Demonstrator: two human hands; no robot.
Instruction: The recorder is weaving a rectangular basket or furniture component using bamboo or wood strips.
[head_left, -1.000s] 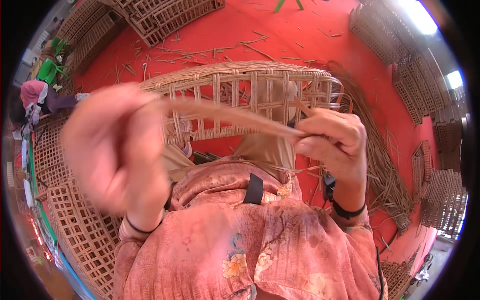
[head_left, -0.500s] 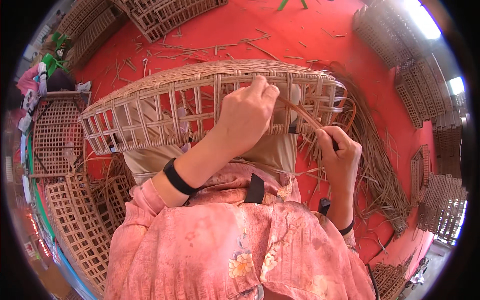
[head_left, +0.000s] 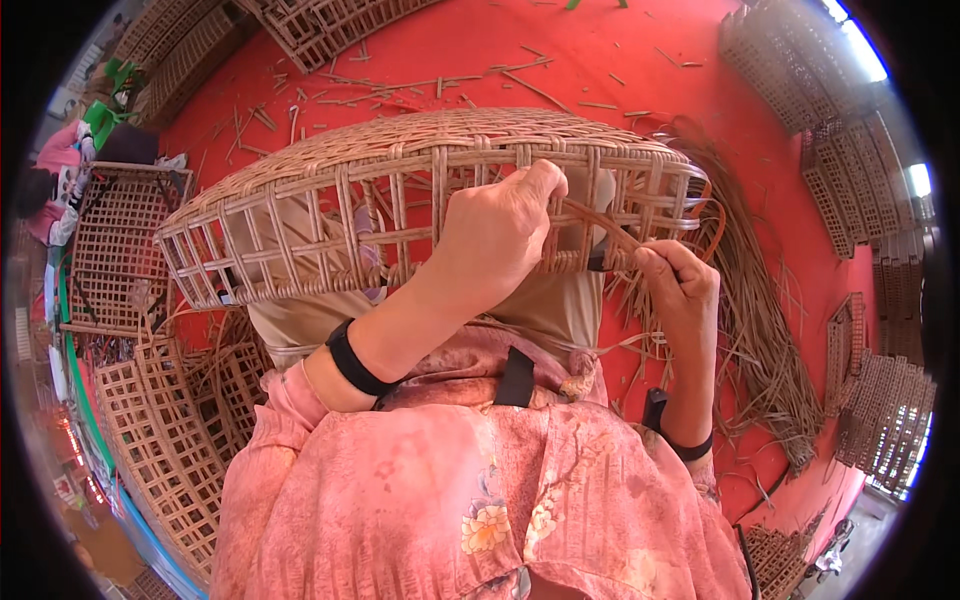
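A brown wicker basket (head_left: 400, 232) with open lattice sides rests on its side across my lap. Its closely woven face is at the top. My left hand (head_left: 500, 232) is closed at the lattice just below the woven edge, right of the basket's middle; its fingertips are partly hidden. From beside these fingers a flat reddish-brown weaving strip (head_left: 603, 222) slants down to my right hand (head_left: 682, 288), which pinches it between thumb and fingers. A loop of the strip curves out past the basket's right end.
A long bundle of loose weaving strips (head_left: 765, 340) lies on the red floor (head_left: 590, 55) at right. Offcuts are scattered beyond the basket. Lattice panels (head_left: 160, 430) lie at left, with stacked wicker pieces (head_left: 880, 415) at right. Another person (head_left: 68, 185) is at far left.
My right hand has shifted slightly up, with its fingers more extended over the strip. My left hand stays at the same place on the basket. The view has shifted slightly.
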